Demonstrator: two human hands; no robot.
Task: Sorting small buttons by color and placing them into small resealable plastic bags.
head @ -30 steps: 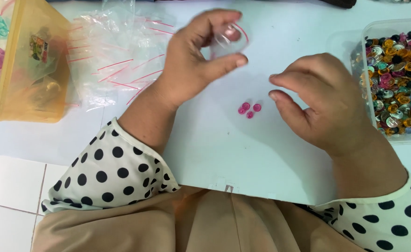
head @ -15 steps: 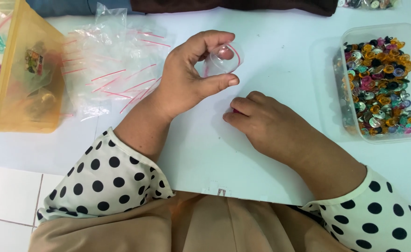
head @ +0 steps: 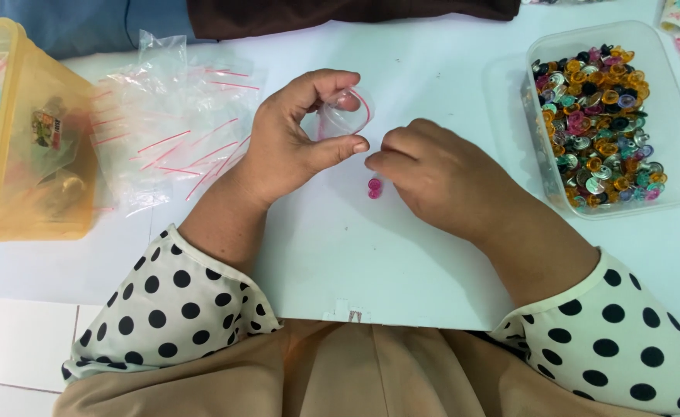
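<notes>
On the white worktop (head: 402,255), seen from the head camera, the left hand (head: 294,143) serves as the landmark. Its thumb and forefinger pinch the mouth of a small clear zip bag (head: 345,112) with a red seal line, holding it open just off the surface. Directly to the right of this hand, the right hand (head: 440,174) lies curled, fingertips drawn together near the left thumb; whether they pinch anything cannot be told. Just below the left thumb tip, two small pink buttons (head: 375,188) lie on the worktop, touching each other. Left of the left hand lies a loose pile of clear zip bags (head: 174,135), and farther left a yellow plastic box (head: 27,135). Far right stands a clear tub of mixed coloured buttons (head: 599,123).
</notes>
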